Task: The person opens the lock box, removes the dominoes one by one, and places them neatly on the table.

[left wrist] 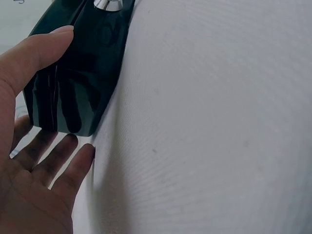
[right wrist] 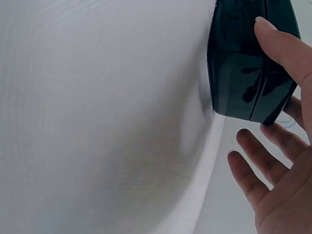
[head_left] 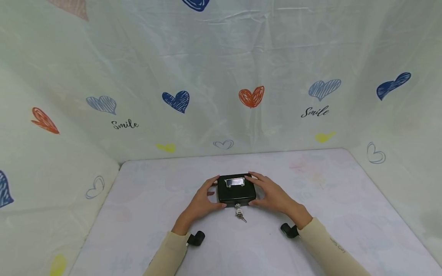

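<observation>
A small black cash box [head_left: 236, 194] with a silver handle [head_left: 235, 182] on its lid stands on the table. Keys [head_left: 240, 213] hang from the lock at its front. My left hand [head_left: 203, 200] holds the box's left side, thumb on the front and index finger at the back corner. On the opposite side my right hand [head_left: 272, 193] grips it likewise, thumb at the front and fingers reaching the back edge. In the left wrist view the thumb presses the dark box [left wrist: 78, 92] near its lid seam. The right wrist view shows the lid closed and the other fingers spread beside the end.
The pale table [head_left: 155, 222] spreads around the box. Behind and at both sides hangs a white sheet [head_left: 207, 126] printed with hearts and "Smile". Black wrist mounts [head_left: 197, 238] sit at both cuffs.
</observation>
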Demonstrator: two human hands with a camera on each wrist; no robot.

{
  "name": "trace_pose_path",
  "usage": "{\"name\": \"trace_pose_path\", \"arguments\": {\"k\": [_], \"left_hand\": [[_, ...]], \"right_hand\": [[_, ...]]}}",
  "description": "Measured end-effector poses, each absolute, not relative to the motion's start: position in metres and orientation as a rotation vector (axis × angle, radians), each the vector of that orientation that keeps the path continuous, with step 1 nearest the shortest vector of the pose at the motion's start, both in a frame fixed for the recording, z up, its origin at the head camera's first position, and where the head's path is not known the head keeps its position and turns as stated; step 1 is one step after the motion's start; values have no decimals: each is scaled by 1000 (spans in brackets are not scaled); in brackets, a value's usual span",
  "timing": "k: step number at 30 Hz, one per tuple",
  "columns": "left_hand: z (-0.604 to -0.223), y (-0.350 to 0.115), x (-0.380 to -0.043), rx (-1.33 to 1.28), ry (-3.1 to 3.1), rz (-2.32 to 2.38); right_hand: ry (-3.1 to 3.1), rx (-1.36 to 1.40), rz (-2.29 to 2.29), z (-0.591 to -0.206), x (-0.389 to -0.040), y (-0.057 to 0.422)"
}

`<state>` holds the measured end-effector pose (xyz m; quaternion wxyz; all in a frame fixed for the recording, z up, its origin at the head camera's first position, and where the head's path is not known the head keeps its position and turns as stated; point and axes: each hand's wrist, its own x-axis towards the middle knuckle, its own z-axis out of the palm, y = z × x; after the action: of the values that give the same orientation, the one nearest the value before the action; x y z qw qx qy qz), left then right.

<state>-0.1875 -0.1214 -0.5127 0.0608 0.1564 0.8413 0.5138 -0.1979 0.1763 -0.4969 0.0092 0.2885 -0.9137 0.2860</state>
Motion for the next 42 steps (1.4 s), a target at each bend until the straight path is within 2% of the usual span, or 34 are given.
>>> {"name": "trace_pose_path", "arguments": {"k": [42], "left_hand": [[-507, -123, -190, 403, 2567, 1482]], "right_hand": [[-2881, 928, 869, -484, -207, 178]]}}
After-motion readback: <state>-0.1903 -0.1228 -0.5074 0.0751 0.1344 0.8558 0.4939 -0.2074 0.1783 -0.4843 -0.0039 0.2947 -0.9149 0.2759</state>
